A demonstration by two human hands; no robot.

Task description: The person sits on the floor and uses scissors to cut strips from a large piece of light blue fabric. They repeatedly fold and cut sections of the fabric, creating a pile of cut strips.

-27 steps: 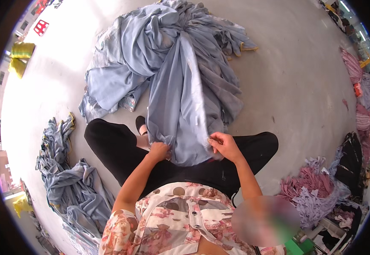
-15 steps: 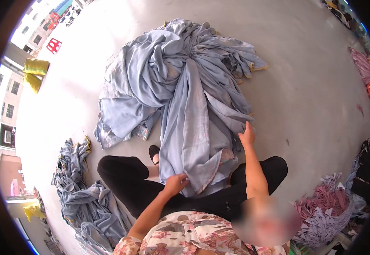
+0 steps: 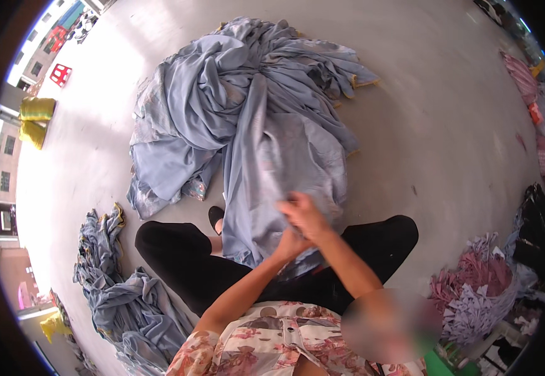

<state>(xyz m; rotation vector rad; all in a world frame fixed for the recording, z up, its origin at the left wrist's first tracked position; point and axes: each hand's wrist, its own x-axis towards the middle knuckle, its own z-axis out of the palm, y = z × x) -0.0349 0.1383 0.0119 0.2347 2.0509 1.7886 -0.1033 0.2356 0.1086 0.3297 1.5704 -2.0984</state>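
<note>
Two hands at the blue-grey cloth point(image 3: 241, 182), right hand point(image 3: 305, 217) just past left hand point(image 3: 291, 245); we can't tell either grip through the blur. Bulk's on the floor point(image 3: 429, 131), near end between our legs point(image 3: 385, 241), likely for easy reach

The right hand point(image 3: 303, 216), half a second ago out at the cloth's right edge, is now near the middle of the frame, just above and touching or overlapping the left hand point(image 3: 290, 244), which has moved up and right. Between the pile's centre and the hands, the blue cloth point(image 3: 307, 147) now spreads in a broader panel, its narrow right-hand fold gone.
</note>
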